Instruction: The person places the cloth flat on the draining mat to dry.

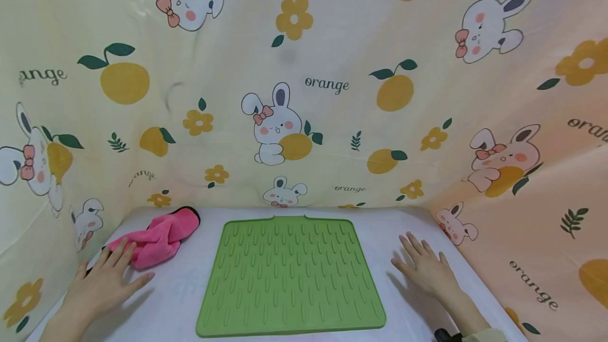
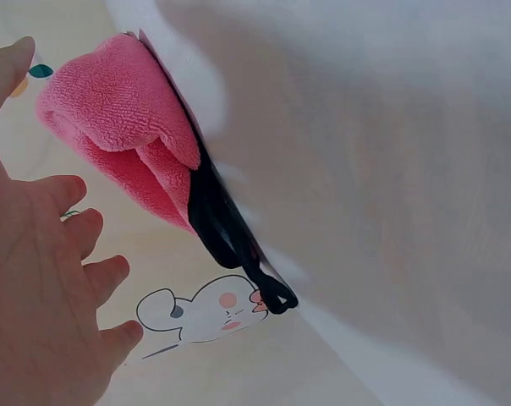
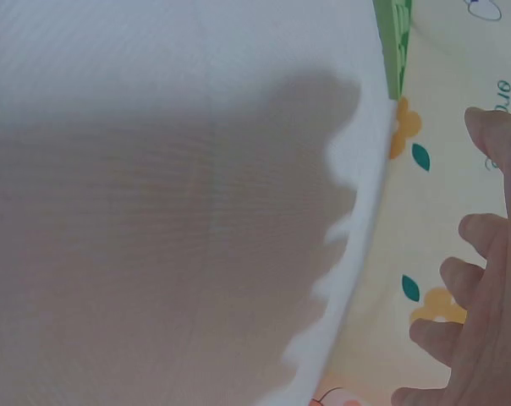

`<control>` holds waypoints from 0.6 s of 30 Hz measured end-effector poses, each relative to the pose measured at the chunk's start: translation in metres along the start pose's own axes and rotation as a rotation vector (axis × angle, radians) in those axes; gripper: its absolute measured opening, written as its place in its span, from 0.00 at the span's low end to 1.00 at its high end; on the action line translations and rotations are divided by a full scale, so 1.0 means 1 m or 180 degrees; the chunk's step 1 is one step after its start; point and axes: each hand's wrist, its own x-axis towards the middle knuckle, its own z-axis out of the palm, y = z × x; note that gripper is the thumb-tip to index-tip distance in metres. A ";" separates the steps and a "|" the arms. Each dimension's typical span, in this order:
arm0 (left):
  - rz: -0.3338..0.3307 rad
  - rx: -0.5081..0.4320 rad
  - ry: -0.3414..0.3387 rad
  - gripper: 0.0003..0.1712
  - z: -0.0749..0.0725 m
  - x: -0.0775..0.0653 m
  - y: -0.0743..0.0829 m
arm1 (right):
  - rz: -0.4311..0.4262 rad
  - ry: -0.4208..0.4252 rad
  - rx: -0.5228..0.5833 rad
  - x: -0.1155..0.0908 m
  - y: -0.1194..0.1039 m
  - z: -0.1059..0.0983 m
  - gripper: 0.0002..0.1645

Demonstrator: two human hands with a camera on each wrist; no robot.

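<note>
A pink cloth with black edging lies bunched on the white table, left of a green ridged mat. My left hand is spread above the table in front of the cloth, covering part of its near edge in the head view. In the left wrist view the pink cloth shows a fluffy surface and a black loop, apart from the left hand. To the right of the mat, my right hand hovers with fingers spread and holds nothing. The right wrist view has the right hand over its shadow.
The white tabletop is bordered at the back and both sides by a hanging curtain printed with rabbits, oranges and flowers. A black band and a pale sleeve show at my right wrist.
</note>
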 end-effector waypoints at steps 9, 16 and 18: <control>0.0011 0.0021 0.0034 0.65 0.002 -0.001 0.001 | -0.0022 0.0024 -0.0033 0.000 0.000 0.000 0.48; -0.0006 0.0028 0.0022 0.65 0.003 0.000 0.000 | -0.0011 -0.0009 -0.0014 -0.001 0.001 0.001 0.49; -0.0011 0.0039 0.0018 0.65 0.003 0.000 -0.001 | -0.0005 -0.0019 -0.0006 -0.002 0.002 0.002 0.49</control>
